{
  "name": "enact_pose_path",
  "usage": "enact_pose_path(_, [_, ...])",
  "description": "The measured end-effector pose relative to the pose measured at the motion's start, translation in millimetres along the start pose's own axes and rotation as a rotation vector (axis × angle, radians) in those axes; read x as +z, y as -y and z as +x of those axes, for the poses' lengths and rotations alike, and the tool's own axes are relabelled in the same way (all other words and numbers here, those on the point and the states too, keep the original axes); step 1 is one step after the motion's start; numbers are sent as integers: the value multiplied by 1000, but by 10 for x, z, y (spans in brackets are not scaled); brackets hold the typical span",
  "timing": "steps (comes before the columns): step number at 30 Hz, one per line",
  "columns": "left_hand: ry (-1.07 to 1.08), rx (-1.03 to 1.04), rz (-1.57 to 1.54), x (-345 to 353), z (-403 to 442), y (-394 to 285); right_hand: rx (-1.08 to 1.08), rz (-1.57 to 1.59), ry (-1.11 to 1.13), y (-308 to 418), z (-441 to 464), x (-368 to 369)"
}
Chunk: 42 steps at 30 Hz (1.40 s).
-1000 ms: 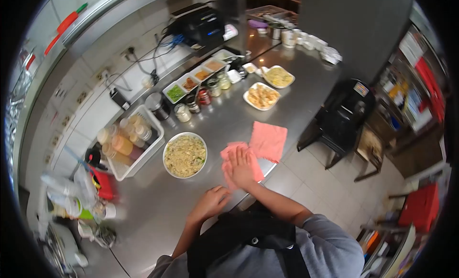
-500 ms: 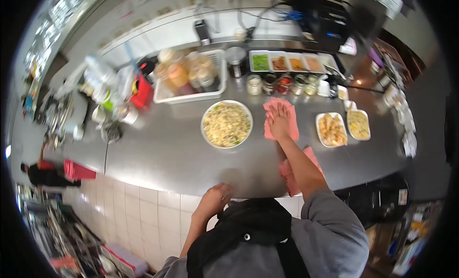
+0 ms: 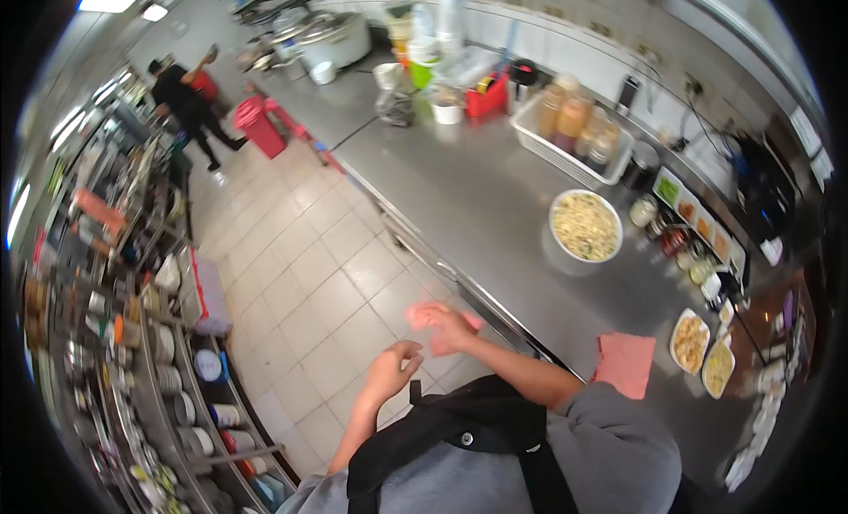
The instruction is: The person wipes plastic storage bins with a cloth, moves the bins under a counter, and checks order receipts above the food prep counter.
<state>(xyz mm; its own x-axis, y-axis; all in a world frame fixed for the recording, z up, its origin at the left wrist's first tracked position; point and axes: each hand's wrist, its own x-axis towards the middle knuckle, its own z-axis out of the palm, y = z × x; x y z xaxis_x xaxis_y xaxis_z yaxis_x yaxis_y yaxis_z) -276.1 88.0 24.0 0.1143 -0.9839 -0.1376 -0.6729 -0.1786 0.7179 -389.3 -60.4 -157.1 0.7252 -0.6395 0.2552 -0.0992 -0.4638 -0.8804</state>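
Observation:
My right hand (image 3: 452, 330) is closed around a crumpled pink cloth (image 3: 427, 316), held out over the floor in front of the counter edge. The cloth is slightly blurred, and part of it sticks out past the fingers. Close beside it, my left hand (image 3: 394, 371) is raised with loosely bent fingers, thumb apart and nothing visible in it. A second pink cloth (image 3: 624, 364) lies folded on the steel counter (image 3: 495, 222), near its front edge. Farther back on the counter stands a white bowl (image 3: 586, 228) heaped with a pale yellow, chopped-looking food.
Two white dishes of food (image 3: 690, 342) sit at the right. Behind are jars, a garnish tray (image 3: 702, 221) and a white basket of sauce bottles (image 3: 574, 143). Shelving (image 3: 190, 408) lines the left side. A person (image 3: 185, 103) stands far back near a red bin (image 3: 261, 127).
The view has swung left. My right hand, earlier flat on a pink cloth on the counter, has lifted that cloth away beside my left hand. The other cloth stays on the counter.

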Motion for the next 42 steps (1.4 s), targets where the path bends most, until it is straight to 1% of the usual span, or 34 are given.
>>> enact_pose_path(1, [-75,-150,-4,-46,-197,134,29,187,106,-9,84,342])
enact_pose_path(2, [-151,-301,-9,-97,-394,251,-5,192,145,200,125,536])
enact_pose_path(3, [-220,-331,80,-139,-589,348,208,388,182,491,116,686])
enact_pose_path(4, [-254,-356,77,-183,-750,417,438,575,221,696,85,820])
enact_pose_path(5, [-243,-383,33,-205,-911,484,429,574,257,823,68,949])
enact_pose_path(7, [-251,-427,-25,-189,-1182,591,586,671,390,998,-7,1169])
enact_pose_path(8, [-222,-373,-126,-148,-1264,625,583,661,421,1078,-52,1235])
enact_pose_path(10, [-175,-247,-318,-90,-1359,665,778,782,425,1234,-62,1274])
enact_pose_path(11, [-126,-308,-290,-83,-1399,665,822,831,441,1251,-24,1241])
enact_pose_path(12, [-156,-314,-298,-79,-1420,674,814,869,453,1184,56,1162])
enact_pose_path(14, [-230,-246,-379,-84,-1460,712,673,917,452,976,291,902])
enact_pose_path(15, [-211,-283,-406,-106,-1476,775,584,887,407,868,445,740])
enact_pose_path(17, [-278,-298,-359,-23,-1529,1103,413,551,139,612,852,394])
enact_pose_path(18, [-325,-300,-301,31,-1555,1301,490,689,63,884,1027,129])
enact_pose_path(20, [-357,-356,-364,109,-1645,1688,247,76,-160,793,1403,-254])
enact_pose_path(21, [-374,-395,-419,147,-1693,1870,156,-18,-239,989,1528,-414])
enact_pose_path(22, [-387,-408,-422,185,-1734,2029,107,-288,-364,624,1698,-492])
enact_pose_path(23, [-434,-458,-488,231,-1784,2174,80,-424,-275,505,1809,-618])
enact_pose_path(24, [-485,-507,-555,276,-1831,2305,72,-415,-259,422,1880,-594])
enact_pose_path(25, [-503,-519,-556,320,-1872,2414,184,-658,-211,324,1922,-554])
enact_pose_path(26, [-497,-631,-507,368,-1889,2504,289,-903,-163,234,1977,-530])
enact_pose_path(27, [-494,-743,-459,426,-1882,2616,263,-896,-151,65,2021,-503])
enact_pose_path(28, [-523,-755,-464,532,-1888,2770,173,-906,-176,-145,2039,-458])
enact_pose_path(29, [-487,-815,-411,684,-1913,2948,83,-911,-196,-270,2129,-401])
enact_pose_path(30, [-448,-878,-358,807,-1903,3098,57,-898,-175,-307,2304,-338])
enact_pose_path(31, [-471,-902,-365,909,-1871,3213,126,-910,-189,-340,2455,-276])
enact_pose_path(32, [-407,-1000,-447,1011,-1855,3302,201,-924,-201,-389,2582,-224])
enact_pose_path(33, [-340,-1093,-534,1092,-1833,3338,232,-993,-158,-323,2744,-176])
enact_pose_path(34, [-355,-1109,-546,1157,-1799,3338,216,-988,-139,-338,2915,-112])
enact_pose_path(36, [-162,-1184,-427,1197,-1691,3344,190,-992,-84,-382,3249,-19])
enact_pose_path(37, [-171,-1195,-438,1172,-1627,3365,179,-990,-71,-439,3405,28])
enact_pose_path(40, [-235,-1192,-680,1003,-1397,3516,101,-953,-80,-613,3840,212])
enact_pose_path(41, [-242,-1196,-681,947,-1271,3582,78,-964,-93,-665,3976,275])
enact_pose_path(42, [-315,-1211,-665,913,-1135,3696,53,-971,-107,-695,4117,336])
